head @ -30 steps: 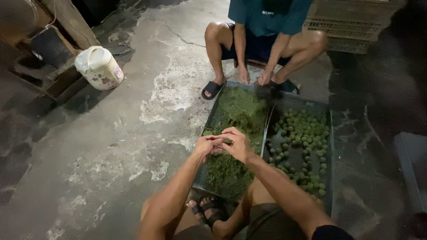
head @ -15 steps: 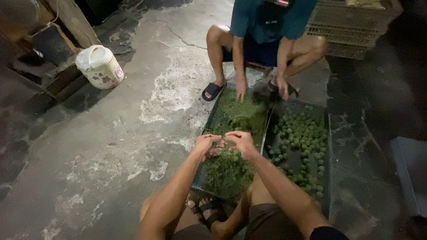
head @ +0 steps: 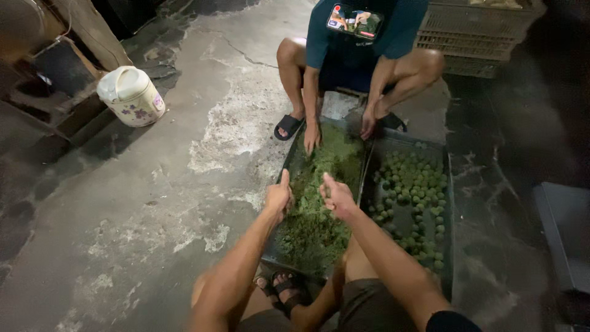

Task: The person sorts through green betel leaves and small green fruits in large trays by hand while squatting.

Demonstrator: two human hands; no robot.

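Note:
My left hand (head: pixel 278 197) and my right hand (head: pixel 337 195) hover a little apart over a dark tray (head: pixel 292 169) filled with green chopped mash (head: pixel 316 227). Both have the fingers curled and the thumb up, and nothing shows inside them. To the right lies a second dark tray (head: pixel 447 209) with many small green balls (head: pixel 415 187). Across from me a squatting person in a teal shirt presses one hand (head: pixel 311 136) into the mash at the far end; that person's other hand (head: pixel 368 126) rests between the trays.
A white lidded pot with a flower pattern (head: pixel 130 95) stands on the cracked concrete floor at the left. Stacked plastic crates (head: pixel 479 34) sit behind the other person. A grey box edge (head: pixel 562 237) is at the right. My sandalled feet (head: pixel 283 289) are at the tray's near end.
My hands were pressed together over the mash; now they have parted and risen slightly. The other person has leaned forward and put a hand into the tray.

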